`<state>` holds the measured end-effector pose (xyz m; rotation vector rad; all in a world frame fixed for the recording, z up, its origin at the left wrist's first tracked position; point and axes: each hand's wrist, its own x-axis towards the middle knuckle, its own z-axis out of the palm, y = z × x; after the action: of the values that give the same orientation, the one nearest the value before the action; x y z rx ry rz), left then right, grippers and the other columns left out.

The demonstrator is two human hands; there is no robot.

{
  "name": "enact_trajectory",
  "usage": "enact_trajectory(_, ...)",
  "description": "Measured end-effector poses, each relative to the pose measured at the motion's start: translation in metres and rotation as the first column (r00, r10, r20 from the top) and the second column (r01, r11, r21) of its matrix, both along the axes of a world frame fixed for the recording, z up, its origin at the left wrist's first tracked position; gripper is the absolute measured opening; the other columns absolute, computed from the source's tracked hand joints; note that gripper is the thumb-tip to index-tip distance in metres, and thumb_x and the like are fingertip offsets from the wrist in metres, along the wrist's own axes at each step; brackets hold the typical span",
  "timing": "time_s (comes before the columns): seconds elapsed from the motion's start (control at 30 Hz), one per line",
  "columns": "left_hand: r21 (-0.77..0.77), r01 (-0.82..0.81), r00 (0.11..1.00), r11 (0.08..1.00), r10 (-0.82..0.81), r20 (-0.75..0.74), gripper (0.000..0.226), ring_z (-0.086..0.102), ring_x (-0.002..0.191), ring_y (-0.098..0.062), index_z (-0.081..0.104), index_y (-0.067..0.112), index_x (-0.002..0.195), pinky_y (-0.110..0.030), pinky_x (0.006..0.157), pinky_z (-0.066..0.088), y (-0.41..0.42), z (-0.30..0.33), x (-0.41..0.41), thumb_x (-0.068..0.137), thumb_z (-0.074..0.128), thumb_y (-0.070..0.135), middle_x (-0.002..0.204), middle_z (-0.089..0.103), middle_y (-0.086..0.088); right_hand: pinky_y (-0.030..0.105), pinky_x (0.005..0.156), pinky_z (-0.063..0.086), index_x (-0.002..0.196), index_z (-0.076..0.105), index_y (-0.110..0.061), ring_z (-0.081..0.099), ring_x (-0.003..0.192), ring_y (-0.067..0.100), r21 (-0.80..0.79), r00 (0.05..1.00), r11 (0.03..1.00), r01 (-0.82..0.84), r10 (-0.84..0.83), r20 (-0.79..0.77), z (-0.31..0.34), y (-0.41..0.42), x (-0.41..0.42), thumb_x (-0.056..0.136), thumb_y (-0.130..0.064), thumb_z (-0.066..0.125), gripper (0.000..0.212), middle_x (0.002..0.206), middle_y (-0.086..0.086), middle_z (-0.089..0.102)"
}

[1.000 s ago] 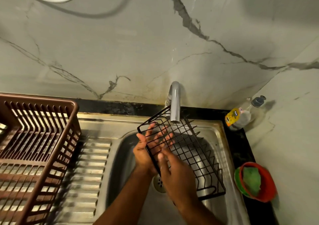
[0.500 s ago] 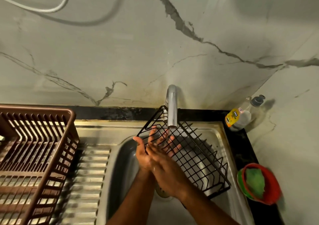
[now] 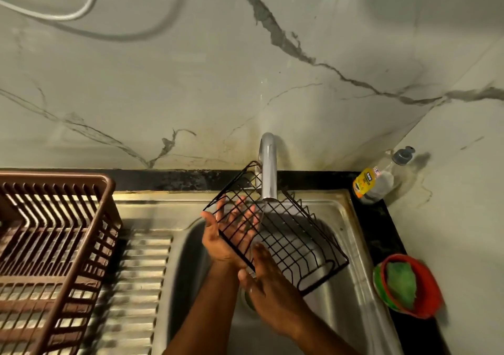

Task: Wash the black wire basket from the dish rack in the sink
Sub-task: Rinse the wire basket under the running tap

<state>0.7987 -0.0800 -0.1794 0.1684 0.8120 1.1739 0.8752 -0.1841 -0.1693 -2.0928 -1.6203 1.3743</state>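
Setting: kitchen corner, marble-veined wall (image 3: pixel 191 82), steel sink (image 3: pixel 351 286) set in a black counter.
Basket: black wire basket (image 3: pixel 297 240) held tilted over the sink basin, far corner up against the tap (image 3: pixel 268 169), near-right end low over the basin.
Left hand: left hand (image 3: pixel 226 234) under the basket's left end, palm up, fingers spread and nearly straight behind the wires; supports it, no curl round a wire visible.
Right hand: right hand (image 3: pixel 268 278) at the basket's near edge, fingers lying fairly flat on the wires; rubbing rather than gripping, thumb side unclear.
Water: thin stream seems to fall from the spout onto the grid, faint, hard to confirm.
Change: a moment ago the right hand lay over the left at the left end; now it sits nearer along the edge, basket angle about the same.
Meaning: judged mid-wash, hand-scrub passes working along the frame; right end probably still to do.
Left of sink: ribbed drainboard (image 3: pixel 141 286), brown dish rack (image 3: pixel 54 245) at far left.
Right of sink: soap bottle (image 3: pixel 373 183) in the far corner, red bowl (image 3: pixel 425 300) holding a green scrubber (image 3: pixel 401 283).
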Motion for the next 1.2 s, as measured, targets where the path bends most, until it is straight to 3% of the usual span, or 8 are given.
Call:
enact_trajectory(0.2,0.105,-0.018,0.992,0.994,0.030,-0.119,0.065,0.064,0.107,-0.037,0.069,0.021,0.123,-0.051,0.100,0.045,-0.012,-0.021,-0.001,0.074,0.082,0.062,0.121,0.065,-0.022,0.041,0.115,0.038,0.153,0.030,-0.036,0.037,0.144,0.021,0.173,0.978,0.967,0.187,-0.199,0.056,0.012,0.016,-0.017,0.073,-0.092,-0.004,0.104,0.159,-0.004,0.035)
enact_trajectory(0.33,0.121,-0.029,0.993,0.992,0.042,-0.107,0.037,0.071,0.110,-0.011,0.061,0.007,0.137,-0.028,0.095,0.055,-0.008,-0.014,-0.009,0.106,0.055,0.024,0.133,0.064,-0.022,0.044,0.126,0.010,0.157,-0.005,-0.048,-0.014,0.153,0.008,0.243,0.989,0.962,0.125,-0.102,-0.107,-0.001,0.028,-0.030,0.086,-0.084,0.009,0.081,0.167,-0.020,-0.012)
enact_trajectory(0.43,0.088,-0.021,0.987,0.996,0.035,-0.158,0.079,0.059,0.130,-0.040,0.050,0.017,0.149,-0.060,0.112,0.041,0.010,-0.002,-0.020,0.080,0.077,0.045,0.147,0.054,-0.024,0.036,0.125,0.012,0.153,-0.003,-0.053,-0.006,0.151,0.000,0.188,0.990,0.979,0.082,-0.059,-0.125,-0.003,0.020,-0.020,0.090,-0.079,0.015,0.071,0.162,-0.026,-0.007)
enact_trajectory(0.57,0.090,-0.073,0.994,0.993,0.080,-0.072,0.068,0.058,0.125,-0.042,0.043,0.022,0.153,-0.057,0.109,0.039,0.017,-0.004,-0.028,0.089,0.058,0.039,0.142,0.059,-0.020,0.040,0.126,0.011,0.159,-0.010,-0.033,-0.003,0.155,0.012,0.022,1.000,0.999,-0.025,0.025,0.015,-0.011,0.009,-0.009,0.092,-0.076,0.025,0.087,0.167,-0.013,-0.013)
enact_trajectory(0.67,0.146,-0.054,0.991,0.988,0.071,-0.114,0.064,0.061,0.123,-0.042,0.046,0.023,0.153,-0.058,0.110,0.039,0.016,-0.005,-0.030,0.091,0.052,0.039,0.135,0.065,-0.016,0.044,0.114,0.037,0.160,-0.006,-0.025,0.041,0.143,0.030,-0.026,0.978,0.990,-0.137,0.139,0.156,-0.008,0.010,-0.012,0.095,-0.063,0.048,0.092,0.165,0.007,0.025)
enact_trajectory(0.9,0.227,-0.067,0.967,0.972,0.119,-0.224,0.060,0.072,0.097,-0.028,0.054,0.032,0.146,-0.039,0.084,0.054,0.028,0.014,-0.042,0.086,0.061,0.034,0.123,0.073,-0.013,0.049,0.121,0.022,0.159,0.018,-0.013,0.026,0.150,0.035,-0.033,0.582,0.766,-0.642,0.516,0.629,0.003,0.016,0.033,0.089,-0.025,0.071,0.088,0.163,0.011,0.028)
enact_trajectory(1.03,0.197,-0.039,0.931,0.980,0.108,-0.348,0.064,0.073,0.103,-0.029,0.057,0.037,0.142,-0.040,0.084,0.055,0.031,0.026,-0.044,0.080,0.071,0.045,0.124,0.074,-0.006,0.034,0.081,0.057,0.130,0.065,-0.020,0.072,0.101,0.020,0.038,0.507,0.667,-0.744,0.526,0.683,-0.016,0.011,0.050,0.069,-0.028,0.079,0.063,0.122,0.000,0.071)
enact_trajectory(1.2,0.243,0.216,0.822,0.946,-0.042,-0.568,0.089,0.066,0.120,-0.018,0.039,0.031,0.156,-0.039,0.108,0.046,0.011,0.033,-0.040,0.080,0.075,0.057,0.140,0.062,0.004,0.020,0.056,0.053,0.110,0.078,-0.025,0.071,0.073,0.007,0.105,0.459,0.558,-0.823,0.544,0.702,-0.018,-0.003,0.042,0.082,-0.031,0.039,0.048,0.102,-0.005,0.077)
